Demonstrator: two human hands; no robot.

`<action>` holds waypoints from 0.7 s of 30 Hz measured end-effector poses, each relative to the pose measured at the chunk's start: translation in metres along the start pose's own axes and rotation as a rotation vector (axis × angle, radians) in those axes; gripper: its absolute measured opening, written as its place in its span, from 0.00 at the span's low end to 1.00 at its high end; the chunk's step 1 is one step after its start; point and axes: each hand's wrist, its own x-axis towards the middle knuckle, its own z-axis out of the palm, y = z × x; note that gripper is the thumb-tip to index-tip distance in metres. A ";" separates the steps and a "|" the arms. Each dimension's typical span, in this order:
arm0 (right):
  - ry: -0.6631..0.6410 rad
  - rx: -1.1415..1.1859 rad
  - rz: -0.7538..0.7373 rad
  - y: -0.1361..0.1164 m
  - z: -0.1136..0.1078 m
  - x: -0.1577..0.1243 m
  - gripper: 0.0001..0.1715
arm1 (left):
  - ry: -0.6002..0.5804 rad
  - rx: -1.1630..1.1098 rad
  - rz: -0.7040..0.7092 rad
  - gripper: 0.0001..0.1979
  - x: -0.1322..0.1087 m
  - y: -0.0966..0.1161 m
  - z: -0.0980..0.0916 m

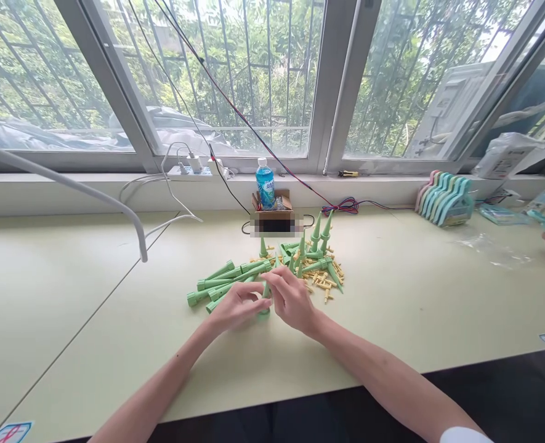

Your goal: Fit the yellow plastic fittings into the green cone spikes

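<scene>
Green spike, one: upright on table, clamped in left hand; right hand close beside, at tip, grip unclear. Green tubes: several. Yellow fittings: many, loose.

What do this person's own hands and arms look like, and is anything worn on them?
The left hand and right hand are bare: no gloves, rings or watch show. A white sleeve edges into view on the right arm; none shows on the left arm.
</scene>
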 end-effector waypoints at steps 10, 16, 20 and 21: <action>-0.053 -0.081 -0.231 0.010 -0.018 -0.004 0.19 | 0.037 0.284 0.113 0.18 0.002 -0.012 0.010; -0.220 -0.152 -0.155 0.020 -0.053 -0.008 0.10 | 0.027 0.371 0.077 0.14 0.003 -0.016 0.014; -0.253 -0.226 0.046 0.035 -0.078 -0.027 0.09 | 0.027 0.388 0.067 0.10 0.004 -0.017 0.015; -0.216 -0.253 0.112 0.039 -0.084 -0.033 0.09 | 0.033 0.393 0.069 0.10 0.004 -0.017 0.016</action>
